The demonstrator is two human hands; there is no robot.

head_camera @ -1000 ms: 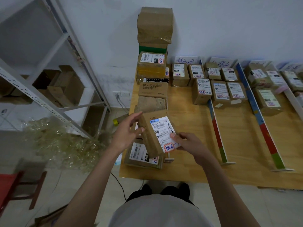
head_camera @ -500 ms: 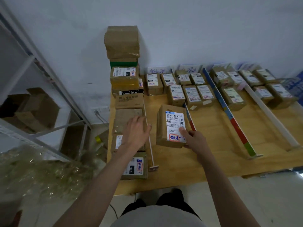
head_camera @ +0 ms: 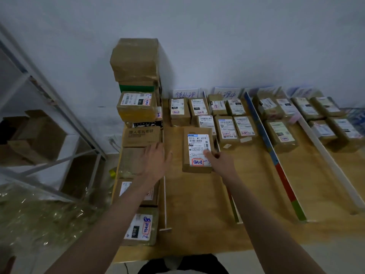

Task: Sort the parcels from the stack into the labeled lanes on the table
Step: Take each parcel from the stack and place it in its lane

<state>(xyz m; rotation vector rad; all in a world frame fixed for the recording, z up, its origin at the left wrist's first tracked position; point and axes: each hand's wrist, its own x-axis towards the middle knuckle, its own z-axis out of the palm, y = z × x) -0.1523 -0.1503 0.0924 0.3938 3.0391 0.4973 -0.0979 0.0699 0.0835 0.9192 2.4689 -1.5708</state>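
A brown parcel (head_camera: 197, 147) with a white label and a red-boxed mark lies flat on the wooden table (head_camera: 197, 214), in the leftmost lane just in front of other sorted parcels (head_camera: 180, 110). My right hand (head_camera: 221, 163) pinches its lower right edge, thumb on the label. Spread open, my left hand (head_camera: 156, 163) hovers over a flat brown parcel in the left column. The stack (head_camera: 136, 62) rises at the back left against the wall.
A thin white rod (head_camera: 165, 184), a coloured divider (head_camera: 276, 161) and a white divider (head_camera: 324, 155) split the table into lanes holding labelled parcels. Handwritten lane signs (head_camera: 185, 94) lean on the wall. A metal shelf (head_camera: 49, 99) and crumpled plastic wrap (head_camera: 39, 218) are at left.
The parcel went from both hands in the air down onto the table in the leftmost lane, then slid farther back. My left hand let go and moved over the left column.
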